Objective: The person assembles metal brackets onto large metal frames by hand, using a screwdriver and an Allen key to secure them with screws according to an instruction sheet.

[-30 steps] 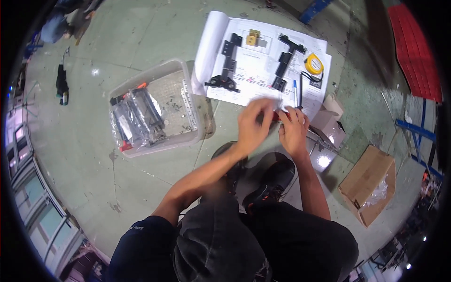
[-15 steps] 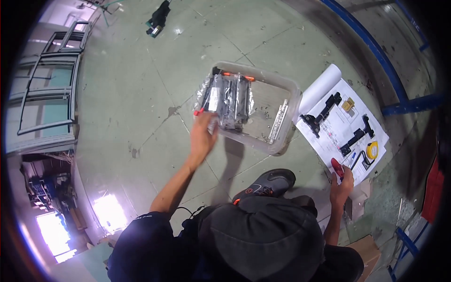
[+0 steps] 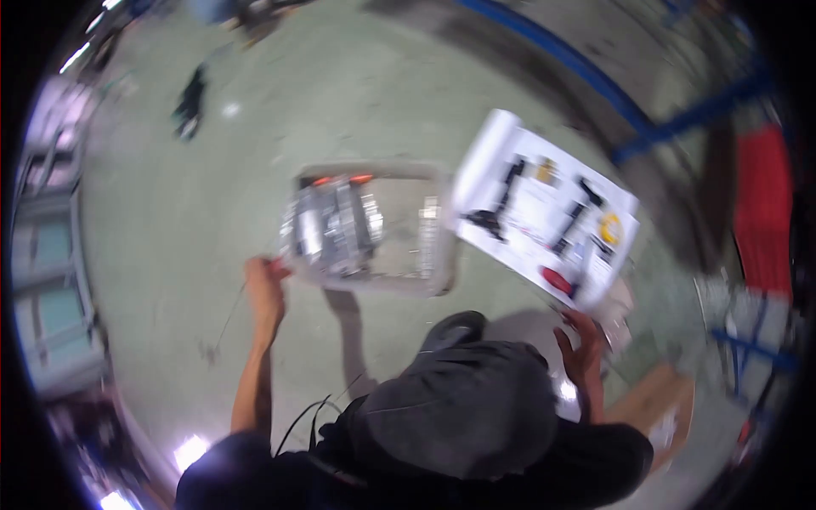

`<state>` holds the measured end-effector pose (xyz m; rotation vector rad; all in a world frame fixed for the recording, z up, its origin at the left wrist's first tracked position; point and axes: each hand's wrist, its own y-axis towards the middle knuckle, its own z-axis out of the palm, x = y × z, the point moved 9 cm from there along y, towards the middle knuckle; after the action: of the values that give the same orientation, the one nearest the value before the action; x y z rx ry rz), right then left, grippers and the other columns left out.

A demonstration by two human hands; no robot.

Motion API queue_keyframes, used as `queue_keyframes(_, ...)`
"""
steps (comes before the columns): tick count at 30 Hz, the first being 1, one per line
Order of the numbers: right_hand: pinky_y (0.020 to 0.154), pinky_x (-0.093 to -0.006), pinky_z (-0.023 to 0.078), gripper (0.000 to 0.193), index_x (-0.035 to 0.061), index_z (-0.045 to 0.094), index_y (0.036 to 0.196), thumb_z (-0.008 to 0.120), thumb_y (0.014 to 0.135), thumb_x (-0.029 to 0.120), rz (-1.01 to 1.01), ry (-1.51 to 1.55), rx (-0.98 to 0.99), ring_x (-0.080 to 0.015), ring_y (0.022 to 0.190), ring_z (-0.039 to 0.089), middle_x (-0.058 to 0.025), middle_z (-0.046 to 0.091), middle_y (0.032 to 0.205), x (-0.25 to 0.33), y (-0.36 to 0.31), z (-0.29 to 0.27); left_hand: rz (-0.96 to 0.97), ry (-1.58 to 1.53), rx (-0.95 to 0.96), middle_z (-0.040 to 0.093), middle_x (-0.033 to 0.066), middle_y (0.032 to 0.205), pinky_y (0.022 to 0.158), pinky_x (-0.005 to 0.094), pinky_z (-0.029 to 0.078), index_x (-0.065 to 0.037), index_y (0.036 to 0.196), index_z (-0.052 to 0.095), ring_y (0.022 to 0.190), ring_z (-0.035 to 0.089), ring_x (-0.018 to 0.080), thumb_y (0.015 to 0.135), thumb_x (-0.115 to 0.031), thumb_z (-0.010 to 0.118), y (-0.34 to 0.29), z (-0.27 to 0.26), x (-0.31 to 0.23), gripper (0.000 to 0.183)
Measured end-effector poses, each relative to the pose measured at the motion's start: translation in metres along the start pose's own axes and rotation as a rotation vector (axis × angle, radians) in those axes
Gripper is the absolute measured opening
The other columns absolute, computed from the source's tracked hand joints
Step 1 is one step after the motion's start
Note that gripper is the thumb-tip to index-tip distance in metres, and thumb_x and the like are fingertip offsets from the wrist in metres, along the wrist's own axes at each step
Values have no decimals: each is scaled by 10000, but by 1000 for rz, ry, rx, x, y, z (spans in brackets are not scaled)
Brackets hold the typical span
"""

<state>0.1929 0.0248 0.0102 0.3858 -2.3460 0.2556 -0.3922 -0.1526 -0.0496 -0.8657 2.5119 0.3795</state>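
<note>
My left hand (image 3: 266, 293) is closed on a small red thing (image 3: 279, 269), beside the near left corner of a clear plastic bin (image 3: 374, 286). Blur hides what kind of thing it is. Inside the bin lie several dark parts in clear plastic bags (image 3: 338, 225), with orange bits at the far end. My right hand (image 3: 584, 344) is held with fingers apart, just short of the paper sheets (image 3: 527, 191). A red oval-shaped tool (image 3: 557, 280) lies on the near edge of the sheets, apart from that hand.
On the sheets lie black bracket-like parts (image 3: 578, 217), a yellow tape measure (image 3: 610, 228) and a brass-coloured piece (image 3: 546, 172). A blue metal frame (image 3: 569, 55) stands at far right. A cardboard box (image 3: 654, 408) is near right; a dark green-ended tool (image 3: 191, 102) lies far left.
My left hand has drawn back from the bin's bags with the red thing. My right hand has let go of the red tool, which now lies on the sheets. The view has shifted.
</note>
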Motion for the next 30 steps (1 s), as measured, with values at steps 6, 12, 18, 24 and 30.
queue_keyframes(6,857,-425,508,488,27,542,1246,712,790,59,-301,-248,85,-363,973,622,-188,625,1118,139,47,-93,188,-687,98,463,7,837,573,208,401,-23,953,499,645,481,68,915,-21,617,15,-42,-242,124)
queue_keyframes(12,853,-467,461,625,140,417,1382,659,807,112,-501,-174,102,-364,967,602,-246,602,1057,247,89,-113,332,-1395,800,517,29,892,584,224,474,-9,980,509,652,547,80,894,-14,635,-6,17,-494,152)
queue_keyframes(18,773,-459,488,241,40,627,1011,600,807,165,-210,-401,-176,-379,850,629,-199,655,867,156,132,-221,845,-1369,446,459,170,1350,821,335,496,-68,1342,457,1134,545,293,911,-267,632,-13,-36,-570,505)
queue_keyframes(24,824,-443,487,206,77,671,813,658,782,279,354,-639,392,-324,896,641,-142,673,829,-36,111,-165,853,-1165,449,445,177,1372,827,351,504,-74,1356,451,1147,545,311,852,-352,659,27,-15,-552,612)
queue_keyframes(30,964,-487,446,493,121,581,1062,723,725,452,287,-504,638,-356,1093,570,-128,601,1134,-155,3,-24,1006,-1050,-212,429,186,1398,836,369,514,-81,1373,443,1162,545,332,780,-455,690,59,0,-558,743)
